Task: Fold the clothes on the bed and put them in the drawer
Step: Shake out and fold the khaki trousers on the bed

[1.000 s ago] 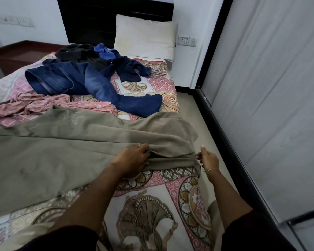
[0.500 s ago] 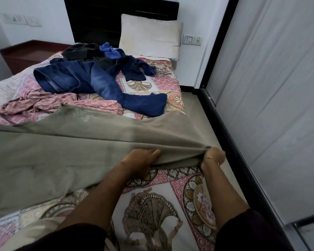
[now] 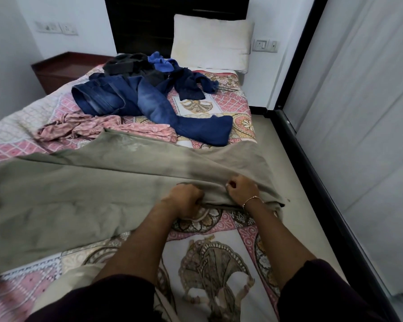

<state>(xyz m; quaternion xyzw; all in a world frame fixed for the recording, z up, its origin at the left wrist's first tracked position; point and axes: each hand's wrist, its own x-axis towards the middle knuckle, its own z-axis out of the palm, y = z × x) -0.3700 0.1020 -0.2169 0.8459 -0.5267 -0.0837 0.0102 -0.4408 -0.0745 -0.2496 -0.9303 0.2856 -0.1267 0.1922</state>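
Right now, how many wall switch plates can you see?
3: two side by side on the left wall, one right of the pillow. Others may be out of view.

patterned bed (image 3: 226, 259), olive garment (image 3: 79, 191), jeans (image 3: 149, 101), pillow (image 3: 212, 40)

Five garments are lying on the bed (image 3: 219, 259): one olive cloth (image 3: 84, 189) nearest its foot, one pink garment (image 3: 84, 127) beyond it, one pair of blue jeans (image 3: 149, 101), one dark navy top (image 3: 189, 86) and one black piece (image 3: 126, 66) toward the headboard, with a bright blue scrap (image 3: 159, 61) poking out. One pillow (image 3: 211, 41) is leaning at the head. Two hands (image 3: 184, 201) (image 3: 241, 190) are showing, one bracelet (image 3: 251, 201) on the right. Two switch plates (image 3: 264, 45) (image 3: 56, 27) are sitting on the walls
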